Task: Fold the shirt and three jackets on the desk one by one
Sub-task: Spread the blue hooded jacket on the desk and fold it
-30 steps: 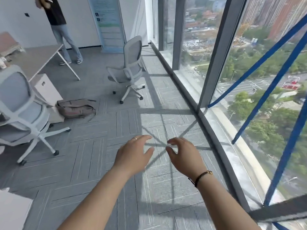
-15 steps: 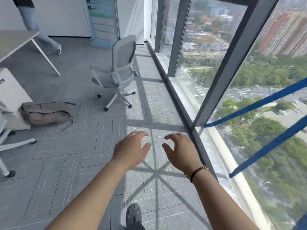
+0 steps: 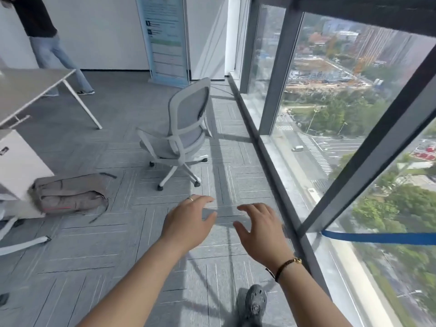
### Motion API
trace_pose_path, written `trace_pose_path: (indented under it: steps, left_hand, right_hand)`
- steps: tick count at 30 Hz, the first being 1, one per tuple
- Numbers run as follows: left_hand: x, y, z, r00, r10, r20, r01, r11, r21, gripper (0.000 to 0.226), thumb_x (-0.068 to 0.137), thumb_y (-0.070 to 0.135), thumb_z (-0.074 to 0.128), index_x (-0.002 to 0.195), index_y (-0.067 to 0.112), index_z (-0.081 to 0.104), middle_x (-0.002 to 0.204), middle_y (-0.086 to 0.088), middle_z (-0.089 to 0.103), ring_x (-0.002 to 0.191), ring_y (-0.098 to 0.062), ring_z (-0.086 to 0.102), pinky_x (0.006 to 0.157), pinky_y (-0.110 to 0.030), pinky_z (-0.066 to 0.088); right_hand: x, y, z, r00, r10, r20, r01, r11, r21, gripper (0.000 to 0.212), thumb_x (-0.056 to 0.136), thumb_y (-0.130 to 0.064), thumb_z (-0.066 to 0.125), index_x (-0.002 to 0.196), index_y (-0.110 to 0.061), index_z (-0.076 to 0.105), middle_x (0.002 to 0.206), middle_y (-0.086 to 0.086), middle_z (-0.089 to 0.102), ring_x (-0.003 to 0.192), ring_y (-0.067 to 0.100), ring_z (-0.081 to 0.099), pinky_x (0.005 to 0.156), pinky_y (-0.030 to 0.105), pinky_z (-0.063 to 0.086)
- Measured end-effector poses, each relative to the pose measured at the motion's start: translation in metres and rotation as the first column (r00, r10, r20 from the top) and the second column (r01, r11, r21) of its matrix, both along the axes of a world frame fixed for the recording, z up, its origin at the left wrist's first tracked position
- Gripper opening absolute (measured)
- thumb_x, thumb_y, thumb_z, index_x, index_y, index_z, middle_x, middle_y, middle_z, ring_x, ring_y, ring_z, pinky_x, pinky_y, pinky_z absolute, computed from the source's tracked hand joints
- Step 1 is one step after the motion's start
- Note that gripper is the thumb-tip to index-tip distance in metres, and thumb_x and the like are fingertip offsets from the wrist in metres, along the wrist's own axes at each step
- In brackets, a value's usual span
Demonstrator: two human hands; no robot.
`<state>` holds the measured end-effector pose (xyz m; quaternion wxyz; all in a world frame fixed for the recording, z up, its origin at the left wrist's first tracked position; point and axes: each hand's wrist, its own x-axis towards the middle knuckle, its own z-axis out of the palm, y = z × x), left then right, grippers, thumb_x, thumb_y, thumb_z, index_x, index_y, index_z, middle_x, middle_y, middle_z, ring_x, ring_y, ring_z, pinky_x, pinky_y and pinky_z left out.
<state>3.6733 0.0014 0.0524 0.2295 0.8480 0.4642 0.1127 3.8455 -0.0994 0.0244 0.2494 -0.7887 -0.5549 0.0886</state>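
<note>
While both arms reach forward, left hand (image 3: 188, 219) and right hand (image 3: 262, 228) hover, fingers apart.

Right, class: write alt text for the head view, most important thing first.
Two bare hands, left hand and right hand, reach forward, open and empty, over grey carpet. Ahead stands a grey office chair, beside a tall window.

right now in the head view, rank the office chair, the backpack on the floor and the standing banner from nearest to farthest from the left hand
1. Office chair: just ahead of the left hand, by the window side.
2. Backpack: on the floor off to the left, against a white cabinet; roughly as close as the chair, so hard to call.
3. Standing banner: plainly farthest, at the back wall.
</note>
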Motion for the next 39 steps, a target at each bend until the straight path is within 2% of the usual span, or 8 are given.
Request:
trace_pose_path:
  steps: [8, 14, 17, 21, 24, 30, 35, 39]
  left_hand:
    - [0.126, 0.152, 0.011, 0.989, 0.126, -0.074, -0.124, 0.991, 0.041, 0.044, 0.102, 0.047, 0.049, 0.144, 0.035, 0.048, 0.151, 0.013, 0.044, 0.132, -0.012, 0.047, 0.094, -0.03, 0.04]
    - [0.218, 0.248, 0.026, 0.975, 0.216, -0.046, -0.213, 0.975, 0.057, 0.041, 0.1, 0.048, 0.05, 0.139, 0.037, 0.051, 0.145, 0.015, 0.049, 0.13, -0.014, 0.048, 0.1, -0.037, 0.043]
    - [0.243, 0.285, 0.022, 0.972, 0.234, -0.033, -0.233, 0.972, 0.042, 0.041, 0.099, 0.047, 0.052, 0.139, 0.036, 0.053, 0.145, 0.015, 0.05, 0.131, -0.012, 0.048, 0.104, -0.036, 0.042]
    - [0.27, 0.352, 0.008, 0.955, 0.296, 0.002, -0.296, 0.955, -0.014, 0.041, 0.098, 0.05, 0.054, 0.137, 0.038, 0.053, 0.139, 0.015, 0.053, 0.12, -0.008, 0.055, 0.096, -0.032, 0.046]
    - [0.295, 0.414, -0.003, 0.957, 0.287, 0.034, -0.286, 0.958, -0.012, 0.042, 0.099, 0.048, 0.054, 0.139, 0.036, 0.052, 0.143, 0.015, 0.05, 0.125, -0.008, 0.052, 0.093, -0.027, 0.043]
    - [0.324, 0.573, -0.014, 0.912, 0.385, 0.138, -0.386, 0.922, -0.022, 0.043, 0.097, 0.048, 0.055, 0.138, 0.034, 0.055, 0.144, 0.012, 0.052, 0.131, -0.012, 0.049, 0.1, -0.036, 0.045]
    - [0.331, 0.696, -0.008, 0.835, 0.532, 0.139, -0.534, 0.845, -0.024, 0.04, 0.099, 0.046, 0.052, 0.136, 0.03, 0.056, 0.14, 0.006, 0.055, 0.125, -0.018, 0.053, 0.091, -0.036, 0.045]
    - [0.331, 0.769, -0.011, 0.811, 0.576, 0.105, -0.58, 0.815, 0.008, 0.04, 0.099, 0.043, 0.055, 0.134, 0.025, 0.058, 0.138, 0.002, 0.057, 0.126, -0.021, 0.053, 0.096, -0.037, 0.046]
  right_hand:
    - [0.147, 0.179, 0.003, 0.99, 0.144, -0.007, -0.144, 0.99, -0.01, 0.041, 0.094, -0.042, 0.062, 0.133, -0.029, 0.058, 0.13, -0.004, 0.057, 0.13, 0.021, 0.044, 0.108, 0.037, 0.038]
    - [0.25, 0.287, 0.025, 0.977, 0.213, 0.005, -0.212, 0.975, -0.066, 0.039, 0.097, -0.043, 0.057, 0.134, -0.031, 0.056, 0.134, -0.006, 0.055, 0.129, 0.02, 0.046, 0.107, 0.036, 0.039]
    - [0.277, 0.333, 0.027, 0.968, 0.251, -0.024, -0.252, 0.963, -0.094, 0.04, 0.098, -0.043, 0.056, 0.136, -0.031, 0.054, 0.135, -0.006, 0.053, 0.124, 0.019, 0.052, 0.104, 0.035, 0.043]
    - [0.307, 0.397, 0.021, 0.952, 0.303, -0.047, -0.306, 0.945, -0.114, 0.041, 0.098, -0.043, 0.056, 0.137, -0.032, 0.053, 0.136, -0.008, 0.052, 0.122, 0.017, 0.054, 0.103, 0.035, 0.045]
    - [0.333, 0.455, 0.015, 0.953, 0.3, -0.046, -0.304, 0.945, -0.12, 0.041, 0.098, -0.04, 0.058, 0.137, -0.029, 0.054, 0.136, -0.007, 0.052, 0.123, 0.018, 0.055, 0.103, 0.034, 0.044]
    - [0.378, 0.597, 0.013, 0.942, 0.335, 0.034, -0.319, 0.921, -0.224, 0.04, 0.099, -0.043, 0.055, 0.137, -0.031, 0.052, 0.14, -0.008, 0.049, 0.122, 0.016, 0.055, 0.103, 0.033, 0.045]
    - [0.395, 0.737, 0.041, 0.919, 0.385, 0.081, -0.365, 0.91, -0.196, 0.039, 0.099, -0.042, 0.056, 0.137, -0.03, 0.054, 0.14, -0.008, 0.048, 0.122, 0.015, 0.055, 0.104, 0.032, 0.045]
    - [0.401, 0.826, 0.043, 0.898, 0.435, 0.072, -0.414, 0.888, -0.198, 0.039, 0.099, -0.042, 0.056, 0.136, -0.03, 0.054, 0.141, -0.008, 0.048, 0.119, 0.017, 0.058, 0.098, 0.03, 0.046]
